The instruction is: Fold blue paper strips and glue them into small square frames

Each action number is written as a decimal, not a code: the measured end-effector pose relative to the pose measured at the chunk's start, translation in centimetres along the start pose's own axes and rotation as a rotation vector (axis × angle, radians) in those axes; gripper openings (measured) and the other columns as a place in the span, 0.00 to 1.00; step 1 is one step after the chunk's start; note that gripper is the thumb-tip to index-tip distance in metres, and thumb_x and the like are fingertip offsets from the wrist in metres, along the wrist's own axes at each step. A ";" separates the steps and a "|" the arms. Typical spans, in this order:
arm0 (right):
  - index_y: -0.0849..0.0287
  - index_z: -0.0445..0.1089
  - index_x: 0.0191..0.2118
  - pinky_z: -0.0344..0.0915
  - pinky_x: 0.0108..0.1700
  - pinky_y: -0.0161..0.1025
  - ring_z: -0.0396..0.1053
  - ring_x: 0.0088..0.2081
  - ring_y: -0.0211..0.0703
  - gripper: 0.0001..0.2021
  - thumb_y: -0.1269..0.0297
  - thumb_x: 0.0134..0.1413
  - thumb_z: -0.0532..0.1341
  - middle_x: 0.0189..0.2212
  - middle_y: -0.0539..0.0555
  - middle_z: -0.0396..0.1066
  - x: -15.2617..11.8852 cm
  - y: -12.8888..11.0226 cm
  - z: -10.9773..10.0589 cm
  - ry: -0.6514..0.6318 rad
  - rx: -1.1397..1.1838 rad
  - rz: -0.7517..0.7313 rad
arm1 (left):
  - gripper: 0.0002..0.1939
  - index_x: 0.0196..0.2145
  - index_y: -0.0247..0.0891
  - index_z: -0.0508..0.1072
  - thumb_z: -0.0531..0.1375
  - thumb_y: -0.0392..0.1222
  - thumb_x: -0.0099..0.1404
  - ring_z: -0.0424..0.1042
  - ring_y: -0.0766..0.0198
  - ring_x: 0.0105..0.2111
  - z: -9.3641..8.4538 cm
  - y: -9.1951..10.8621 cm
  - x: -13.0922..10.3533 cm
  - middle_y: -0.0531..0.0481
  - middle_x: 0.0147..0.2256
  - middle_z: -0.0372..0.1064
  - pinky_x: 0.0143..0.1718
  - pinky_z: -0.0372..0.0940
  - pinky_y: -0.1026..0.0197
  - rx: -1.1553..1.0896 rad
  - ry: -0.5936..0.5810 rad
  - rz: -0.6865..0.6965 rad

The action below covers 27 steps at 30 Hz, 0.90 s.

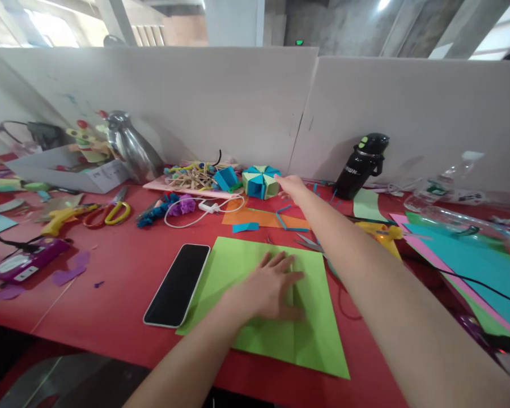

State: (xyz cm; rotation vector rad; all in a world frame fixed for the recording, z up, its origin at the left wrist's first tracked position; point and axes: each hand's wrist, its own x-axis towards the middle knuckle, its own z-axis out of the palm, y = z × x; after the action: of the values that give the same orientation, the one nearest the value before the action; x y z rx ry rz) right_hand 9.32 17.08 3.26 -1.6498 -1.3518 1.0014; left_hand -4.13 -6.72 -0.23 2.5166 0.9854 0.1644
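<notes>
A light green sheet of paper (318,317) lies on the red table, with a faint vertical crease right of its middle. My left hand (270,286) rests flat on it, fingers spread. Farther off, my right hand (292,188) reaches to a folded paper model (261,182) of blue and pale green segments. Its fingers are apart at the model's right edge; whether they press on it is unclear. Left of the model is a blue folded paper piece (226,178). A black-screened phone (178,286) overlaps the sheet's left edge.
Scissors (309,243) lie partly under my right forearm. Orange paper (238,211), a white cable (210,208) and a yellow glue gun (380,233) are nearby. At the back stand a black bottle (359,167) and a steel jug (131,147). Coloured sheets (463,260) lie at right.
</notes>
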 end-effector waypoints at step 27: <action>0.55 0.72 0.32 0.66 0.37 0.41 0.72 0.33 0.43 0.05 0.65 0.60 0.62 0.35 0.53 0.77 -18.4 4.3 -11.2 0.420 -0.353 -0.903 | 0.37 0.64 0.43 0.66 0.61 0.64 0.64 0.45 0.46 0.72 0.8 -1.4 0.3 0.38 0.72 0.47 0.71 0.42 0.39 0.038 0.139 -0.115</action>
State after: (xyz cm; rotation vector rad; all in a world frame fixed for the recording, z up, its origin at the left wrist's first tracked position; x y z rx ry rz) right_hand 18.79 -2.55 5.68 -1.1468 -1.7573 -0.1079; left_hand -4.53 -5.86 -1.60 2.5020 1.1950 0.2915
